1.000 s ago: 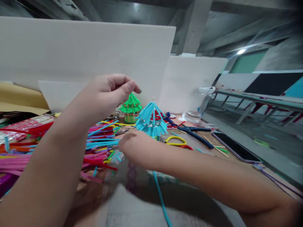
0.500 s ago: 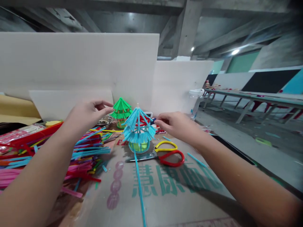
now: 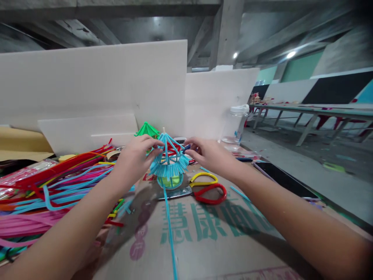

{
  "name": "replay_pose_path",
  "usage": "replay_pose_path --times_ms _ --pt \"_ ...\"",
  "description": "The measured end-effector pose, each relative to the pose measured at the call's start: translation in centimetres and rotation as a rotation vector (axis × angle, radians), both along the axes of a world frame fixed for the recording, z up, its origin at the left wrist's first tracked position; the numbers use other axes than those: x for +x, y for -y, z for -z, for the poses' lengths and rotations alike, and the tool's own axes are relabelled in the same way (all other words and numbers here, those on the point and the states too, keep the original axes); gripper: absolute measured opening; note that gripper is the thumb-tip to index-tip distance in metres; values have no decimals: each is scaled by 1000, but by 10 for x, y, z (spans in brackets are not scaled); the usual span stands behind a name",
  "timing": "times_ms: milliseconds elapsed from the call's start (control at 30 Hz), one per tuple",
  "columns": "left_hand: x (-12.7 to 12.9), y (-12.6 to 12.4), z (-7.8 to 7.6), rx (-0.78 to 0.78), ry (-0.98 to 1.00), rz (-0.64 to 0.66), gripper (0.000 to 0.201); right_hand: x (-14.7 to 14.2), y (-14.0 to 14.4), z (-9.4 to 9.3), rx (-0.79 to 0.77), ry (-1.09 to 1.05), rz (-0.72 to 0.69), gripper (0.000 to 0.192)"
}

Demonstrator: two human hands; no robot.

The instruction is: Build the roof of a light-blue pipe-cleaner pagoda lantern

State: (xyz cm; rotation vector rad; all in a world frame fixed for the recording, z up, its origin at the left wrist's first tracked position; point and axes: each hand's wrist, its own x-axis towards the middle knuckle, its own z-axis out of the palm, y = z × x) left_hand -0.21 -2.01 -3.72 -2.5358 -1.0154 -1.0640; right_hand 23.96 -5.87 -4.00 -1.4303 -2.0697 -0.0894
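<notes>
A light-blue pipe-cleaner pavilion (image 3: 169, 168) stands upright on the cardboard, with a tiered, fringed roof and a yellow-green base. At its left, my left hand (image 3: 138, 155) has thumb and forefinger closed on the upper roof's edge strands. My right hand (image 3: 208, 153) is on the opposite side, fingers closed around a small dark blue piece (image 3: 185, 149) against the roof; its kind is unclear. One long blue pipe cleaner (image 3: 170, 229) runs from the base toward me. Behind my left hand, a green pavilion (image 3: 147, 129) is partly hidden. Scissors (image 3: 204, 190) with yellow and red handles lie at the pavilion's foot.
Bundles of coloured pipe cleaners (image 3: 64, 194) cover the left side. A clear bottle (image 3: 235, 122) stands at the back right, near a dark phone-like slab (image 3: 284, 179) by the table edge. White boards (image 3: 96, 85) rise behind.
My left hand has moved right and forward, from beside the green pavilion to the blue roof. My right hand stays at the roof's right side. The view has shifted slightly.
</notes>
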Motion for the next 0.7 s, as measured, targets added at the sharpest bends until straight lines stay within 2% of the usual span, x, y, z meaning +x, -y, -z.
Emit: replay_pose_path --times_ms 100,233,367,500,567,700 --pt "3 0 6 36 -21 -35 27 -7 -4 12 -10 -52 -45 38" --pt "5 3 9 -37 -54 -36 28 -10 -5 20 23 4 -51 28" --pt "4 1 9 -40 -93 -18 16 -8 -5 18 45 53 -54 19" --pt "-1 0 2 -104 -65 -8 22 -8 0 9 45 108 -42 14" --pt "-5 3 -6 -168 -31 -37 25 -11 7 4 -22 141 -81 19" --pt "-11 12 -18 -233 -9 -131 39 -31 30 6 -312 201 -297 25"
